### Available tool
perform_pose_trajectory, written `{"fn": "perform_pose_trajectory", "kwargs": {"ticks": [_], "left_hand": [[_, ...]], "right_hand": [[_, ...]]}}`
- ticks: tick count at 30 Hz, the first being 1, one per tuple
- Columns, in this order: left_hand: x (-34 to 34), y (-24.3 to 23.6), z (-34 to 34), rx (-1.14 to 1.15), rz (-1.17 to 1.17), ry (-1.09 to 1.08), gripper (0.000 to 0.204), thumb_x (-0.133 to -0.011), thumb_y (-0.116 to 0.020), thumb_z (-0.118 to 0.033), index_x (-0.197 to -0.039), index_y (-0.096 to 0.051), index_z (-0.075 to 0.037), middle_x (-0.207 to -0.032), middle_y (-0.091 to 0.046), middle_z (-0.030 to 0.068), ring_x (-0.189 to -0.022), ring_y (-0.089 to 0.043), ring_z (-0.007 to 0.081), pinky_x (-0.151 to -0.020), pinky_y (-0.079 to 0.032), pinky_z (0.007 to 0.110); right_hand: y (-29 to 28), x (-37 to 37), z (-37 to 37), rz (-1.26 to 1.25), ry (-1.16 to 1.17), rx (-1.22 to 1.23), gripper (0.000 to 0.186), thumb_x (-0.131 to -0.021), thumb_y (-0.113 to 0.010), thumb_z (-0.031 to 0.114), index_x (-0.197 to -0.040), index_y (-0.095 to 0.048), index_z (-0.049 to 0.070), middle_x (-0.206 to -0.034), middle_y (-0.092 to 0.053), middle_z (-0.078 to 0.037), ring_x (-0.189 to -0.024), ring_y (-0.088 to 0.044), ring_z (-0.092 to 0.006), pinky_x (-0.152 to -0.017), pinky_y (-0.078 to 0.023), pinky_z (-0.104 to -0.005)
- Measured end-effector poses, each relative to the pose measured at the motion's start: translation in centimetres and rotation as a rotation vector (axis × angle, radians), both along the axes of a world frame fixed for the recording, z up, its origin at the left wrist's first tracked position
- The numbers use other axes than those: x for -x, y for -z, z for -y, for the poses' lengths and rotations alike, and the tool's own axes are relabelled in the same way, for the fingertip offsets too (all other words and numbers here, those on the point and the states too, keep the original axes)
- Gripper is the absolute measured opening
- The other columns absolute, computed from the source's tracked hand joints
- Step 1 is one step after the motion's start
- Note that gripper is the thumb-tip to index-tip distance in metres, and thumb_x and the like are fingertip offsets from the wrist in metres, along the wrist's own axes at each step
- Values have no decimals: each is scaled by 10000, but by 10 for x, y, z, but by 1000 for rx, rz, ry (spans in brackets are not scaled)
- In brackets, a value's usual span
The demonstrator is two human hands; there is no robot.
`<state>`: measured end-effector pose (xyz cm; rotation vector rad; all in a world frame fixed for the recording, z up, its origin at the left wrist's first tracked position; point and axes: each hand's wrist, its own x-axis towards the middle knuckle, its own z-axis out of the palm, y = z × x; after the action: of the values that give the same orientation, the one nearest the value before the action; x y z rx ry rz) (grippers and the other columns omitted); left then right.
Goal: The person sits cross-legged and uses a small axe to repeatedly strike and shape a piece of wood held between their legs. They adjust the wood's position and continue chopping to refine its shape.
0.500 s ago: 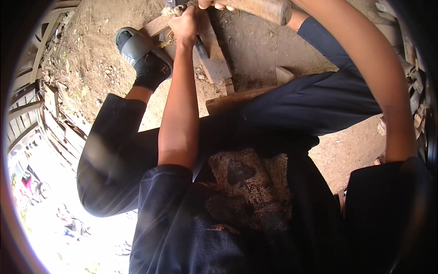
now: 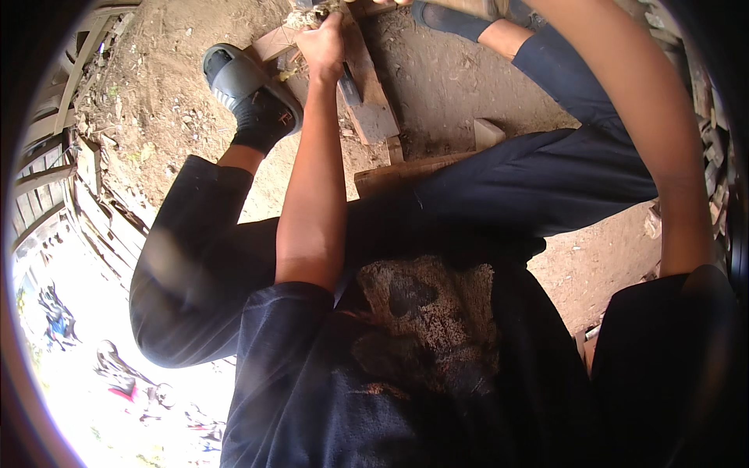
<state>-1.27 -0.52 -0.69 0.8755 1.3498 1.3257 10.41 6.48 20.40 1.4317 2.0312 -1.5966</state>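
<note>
My left hand [image 2: 321,47] is closed near the top edge, beside a rough, pale lump [image 2: 306,19] with dark metal showing above it. What its fingers wrap round is hidden. Just below that wrist, a narrow dark bar [image 2: 349,87] lies against a wooden board [image 2: 373,117]. Only a few fingertips of my right hand [image 2: 384,2] show, at the top edge, curled by a thick round wooden club [image 2: 472,8] that the frame cuts off. The right forearm arches in from the right side.
My left foot wears a grey slide sandal [image 2: 248,84] over a dark sock; my right foot [image 2: 452,21] is beyond the board. A wooden beam [image 2: 390,178] and a small wood block [image 2: 489,133] lie by my right leg. Wood pieces [image 2: 97,226] are piled at the left.
The wooden club and my right hand have moved up, mostly out of view, uncovering my right foot. My left hand has shifted slightly right and down, still closed.
</note>
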Motion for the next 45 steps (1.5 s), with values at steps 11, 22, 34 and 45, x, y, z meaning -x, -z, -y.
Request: {"fn": "perform_pose_trajectory", "kwargs": {"ticks": [11, 22, 34, 45], "left_hand": [[-9, 20, 29, 102, -75, -13, 139, -751, -676, -114, -762, -658, 24, -711, -616, 39, -611, -552, 104, -557, -463, 279], [50, -57, -21, 427, -221, -1, 319, -750, -758, -206, -911, -690, 60, -745, -659, 102, -435, -473, 85, -381, -342, 248], [48, 26, 57, 615, 123, 160, 295, -762, -820, -269, -672, -593, -103, -506, -450, -30, -364, -365, 93, -367, -258, 272], [20, 16, 50, 499, 108, 69, 278, -761, -823, -270, -693, -615, -100, -536, -485, -55, -363, -348, 62, -362, -224, 263]], "right_hand": [[-7, 0, 4, 22, -73, 87, 437, -856, -522, 41, -1279, -456, -48, -812, -597, -129, -638, -577, -188, -548, -508, -320], [-57, -86, 94, -170, 566, 66, 696, -903, -558, 80, -1493, -195, 11, -797, -566, -75, -590, -537, -108, -481, -485, -244], [19, -159, 150, -366, 893, 327, 741, -890, -580, 55, -1506, -169, 19, -758, -515, -37, -601, -498, -113, -508, -455, -268], [4, -157, 148, -450, 929, 273, 723, -872, -584, 31, -1495, -219, 16, -757, -518, -39, -608, -503, -107, -509, -455, -274]]}}
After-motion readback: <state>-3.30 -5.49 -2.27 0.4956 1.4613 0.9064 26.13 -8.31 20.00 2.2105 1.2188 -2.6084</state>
